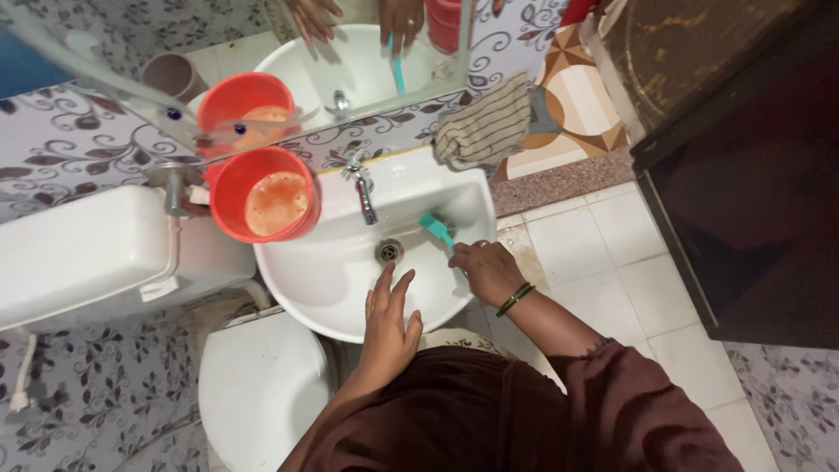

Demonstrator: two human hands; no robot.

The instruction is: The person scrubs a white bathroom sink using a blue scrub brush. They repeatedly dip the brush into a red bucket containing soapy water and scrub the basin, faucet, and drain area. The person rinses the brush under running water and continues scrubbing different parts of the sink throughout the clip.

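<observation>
A white wash basin (319,284) stands below me with a metal tap (362,192) at its back and a drain (389,251) in the middle. My right hand (486,269) grips a teal brush (437,231), whose head presses against the basin's inner right wall. Flat on the near rim of the basin rests my left hand (388,325), fingers spread and holding nothing. Dark bangles circle my right wrist.
A red bucket (265,195) of murky orange water sits on the basin's left corner. A white toilet cistern (87,253) and closed toilet lid (258,389) lie left. A striped cloth (483,127) hangs behind the basin, a mirror (227,52) above, and a dark cabinet (743,175) right.
</observation>
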